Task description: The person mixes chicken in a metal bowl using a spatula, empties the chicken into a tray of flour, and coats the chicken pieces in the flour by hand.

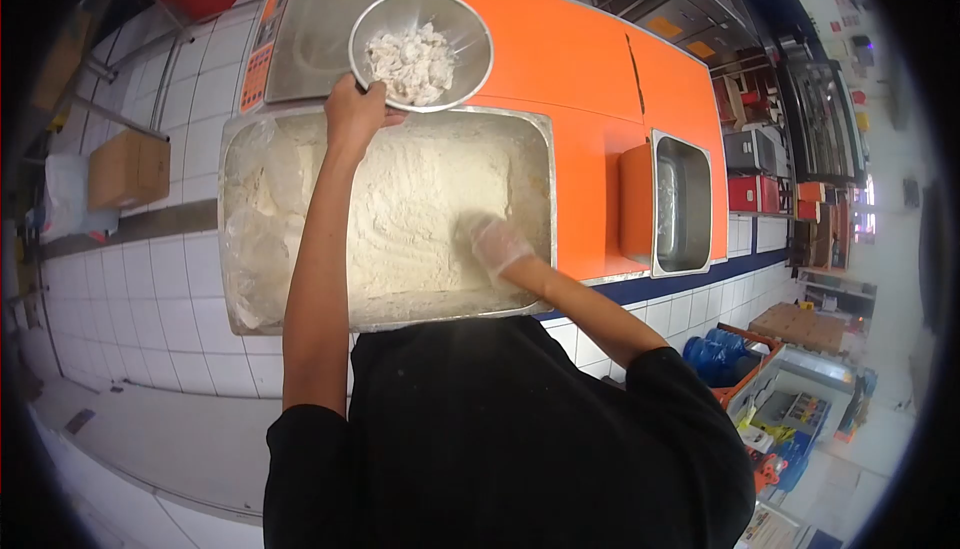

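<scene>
White floor tiles [160, 294] surround the bright orange counter [560, 54] I see through the head view, and my landmark is the large rectangular steel tub [551, 199] at its near side. At the tub's far rim, toward its left, my bare left hand [357, 114] pinches the near edge of a round, shiny steel bowl [474, 44]; I cannot tell whether anything else supports it. That one-sided grip could let the bowl tip under its load, spilling pieces into the tub or onto the counter. My right hand [500, 246], in a clear glove, is at the powder near the tub's right end, too blurred to tell if the fingers are spread or together; a brisk sweep there could throw powder over the rim. The bowl holds clumpy, white-coated pieces [415, 66]; the tub holds pale, floury powder [410, 229], with crumpled clear plastic [250, 254] at its left end. Right of the tub sits a small, deep steel pan [709, 211], its contents unclear.
</scene>
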Demonstrator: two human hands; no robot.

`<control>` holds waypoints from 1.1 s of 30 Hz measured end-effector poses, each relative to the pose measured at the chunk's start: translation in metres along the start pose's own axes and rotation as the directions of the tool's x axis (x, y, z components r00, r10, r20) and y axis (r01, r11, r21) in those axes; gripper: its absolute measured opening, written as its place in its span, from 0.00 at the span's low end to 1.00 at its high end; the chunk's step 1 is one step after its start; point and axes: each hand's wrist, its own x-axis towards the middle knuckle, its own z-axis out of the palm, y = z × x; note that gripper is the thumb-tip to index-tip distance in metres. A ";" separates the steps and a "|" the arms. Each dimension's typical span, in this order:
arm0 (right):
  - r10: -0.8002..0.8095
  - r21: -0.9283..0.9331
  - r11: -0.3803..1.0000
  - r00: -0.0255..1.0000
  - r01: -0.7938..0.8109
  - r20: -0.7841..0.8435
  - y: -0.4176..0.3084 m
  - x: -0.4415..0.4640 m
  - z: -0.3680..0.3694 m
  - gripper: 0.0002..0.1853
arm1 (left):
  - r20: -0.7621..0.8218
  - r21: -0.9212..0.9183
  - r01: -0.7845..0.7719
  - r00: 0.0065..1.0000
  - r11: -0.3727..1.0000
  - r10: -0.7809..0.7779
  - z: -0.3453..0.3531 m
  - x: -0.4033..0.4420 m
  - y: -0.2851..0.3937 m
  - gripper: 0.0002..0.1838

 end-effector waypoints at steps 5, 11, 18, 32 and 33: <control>-0.160 0.476 0.879 0.964 0.040 0.214 -0.016 -0.036 0.017 0.17 | 0.071 0.014 0.057 0.996 0.998 -0.058 0.019 0.008 0.007 0.16; -0.121 0.570 0.793 0.973 0.215 -0.198 0.009 -0.043 0.011 0.16 | 0.246 0.107 0.098 0.961 0.989 -0.122 0.102 0.046 0.010 0.16; 0.231 0.997 0.053 0.970 0.060 -0.070 -0.007 -0.051 -0.019 0.24 | 0.173 0.270 0.171 0.959 0.947 -0.223 0.177 0.136 -0.034 0.14; 0.049 0.712 -0.649 0.920 -0.267 0.389 0.022 -0.031 -0.050 0.29 | 0.721 0.355 -0.658 0.645 0.664 0.253 0.075 -0.055 -0.022 0.22; 0.061 0.690 -0.697 0.943 -0.194 0.327 0.012 -0.025 -0.024 0.28 | 0.792 0.322 -0.728 0.557 0.606 0.248 0.064 -0.076 -0.025 0.22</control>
